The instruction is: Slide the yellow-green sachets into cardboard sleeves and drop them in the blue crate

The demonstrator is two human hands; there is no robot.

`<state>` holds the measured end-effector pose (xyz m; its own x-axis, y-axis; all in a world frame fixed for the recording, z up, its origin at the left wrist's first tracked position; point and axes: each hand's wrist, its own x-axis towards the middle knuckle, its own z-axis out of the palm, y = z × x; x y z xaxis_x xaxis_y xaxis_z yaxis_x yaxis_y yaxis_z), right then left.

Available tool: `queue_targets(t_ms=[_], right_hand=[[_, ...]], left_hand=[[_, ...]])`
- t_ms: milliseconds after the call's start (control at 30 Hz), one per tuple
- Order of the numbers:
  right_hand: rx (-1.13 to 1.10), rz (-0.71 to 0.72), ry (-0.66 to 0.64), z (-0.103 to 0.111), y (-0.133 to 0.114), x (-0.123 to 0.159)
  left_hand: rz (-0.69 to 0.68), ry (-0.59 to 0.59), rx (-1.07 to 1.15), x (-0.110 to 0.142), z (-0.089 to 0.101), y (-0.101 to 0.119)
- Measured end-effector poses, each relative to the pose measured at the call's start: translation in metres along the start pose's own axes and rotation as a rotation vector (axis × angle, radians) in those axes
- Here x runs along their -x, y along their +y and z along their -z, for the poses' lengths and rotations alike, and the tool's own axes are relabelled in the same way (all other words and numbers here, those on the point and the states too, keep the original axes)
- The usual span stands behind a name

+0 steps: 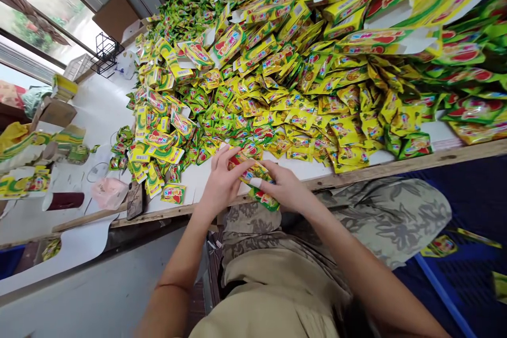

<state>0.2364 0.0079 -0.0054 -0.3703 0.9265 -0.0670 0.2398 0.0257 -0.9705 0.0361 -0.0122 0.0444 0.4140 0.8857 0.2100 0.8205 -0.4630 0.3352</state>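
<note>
At the table's front edge, my left hand [224,179] is closed around a small yellow printed carton [253,170]; its far end is partly covered by my fingers. My right hand [284,186] meets it from the other side, thumb and fingers pinching yellow and green fruit-print sachets [265,199] against the carton. One green sachet hangs below the right thumb. Whether some sachets are inside the carton is hidden by my hands. Just beyond the hands lies a heap of loose yellow sachets [301,119] and green ones [202,156].
Printed cartons [229,42] lie piled over the sachets. To the left are a phone [135,200], a pink plastic bag [109,193], a dark red cylinder [63,201] and a black wire rack [106,54]. A blue crate [467,280] stands low at right. The table's wooden edge [443,159] runs before me.
</note>
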Motion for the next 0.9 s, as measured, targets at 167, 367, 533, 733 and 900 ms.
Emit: queue_targets(t_ms=[167, 367, 533, 733, 900], right_hand=[[-0.012, -0.061, 0.078, -0.001, 0.0, 0.001], [-0.464, 0.01, -0.004, -0.01, 0.002, 0.007], [-0.419, 0.007, 0.021, -0.011, 0.005, 0.018], [-0.153, 0.184, 0.618, 0.03, -0.027, 0.015], [0.121, 0.54, 0.838, 0.04, -0.051, -0.008]], left_hand=[[0.22, 0.381, 0.43, -0.001, -0.022, 0.021], [0.648, 0.529, 1.294, -0.009, -0.05, 0.057], [0.617, 0.413, 1.491, -0.017, -0.047, 0.056], [0.665, 0.116, 1.322, -0.012, -0.042, 0.051], [0.577, -0.114, 1.207, -0.013, -0.048, 0.065]])
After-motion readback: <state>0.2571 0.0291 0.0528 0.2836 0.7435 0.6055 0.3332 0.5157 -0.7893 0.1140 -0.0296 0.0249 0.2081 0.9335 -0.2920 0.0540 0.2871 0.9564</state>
